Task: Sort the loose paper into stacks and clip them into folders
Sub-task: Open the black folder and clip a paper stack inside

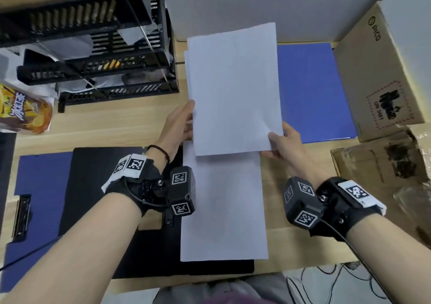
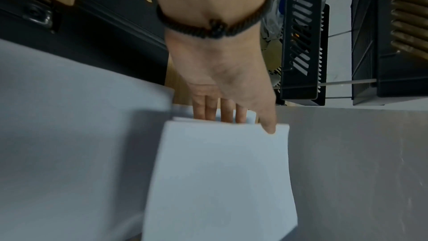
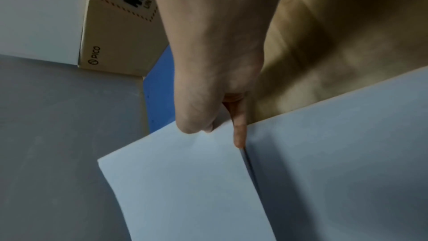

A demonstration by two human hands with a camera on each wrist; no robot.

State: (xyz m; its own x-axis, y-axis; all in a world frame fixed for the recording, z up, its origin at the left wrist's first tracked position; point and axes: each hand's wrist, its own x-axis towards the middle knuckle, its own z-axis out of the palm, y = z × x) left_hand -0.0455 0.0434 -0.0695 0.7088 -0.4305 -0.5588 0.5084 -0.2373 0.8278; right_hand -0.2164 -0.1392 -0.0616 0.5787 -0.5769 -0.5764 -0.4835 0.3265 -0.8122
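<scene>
A stack of white paper (image 1: 234, 89) is held up over the desk's middle. My left hand (image 1: 180, 123) grips its left edge, thumb on top and fingers (image 2: 209, 110) underneath the paper stack (image 2: 220, 180). My right hand (image 1: 283, 141) pinches its near right corner, thumb (image 3: 194, 125) pressed on the paper stack (image 3: 185, 190). Another white stack (image 1: 224, 208) lies flat below, near me, partly over a black folder (image 1: 98, 198). A blue folder (image 1: 314, 89) lies right of the held sheets. A blue clipboard (image 1: 39, 187) with a metal clip (image 1: 21, 217) lies at the left.
A black tiered paper tray (image 1: 93, 54) stands at the back left, a snack bag (image 1: 25, 112) beside it. Cardboard boxes (image 1: 382, 75) line the right side. A white wall panel (image 1: 256, 2) closes the back. Cables (image 1: 326, 280) hang at the near edge.
</scene>
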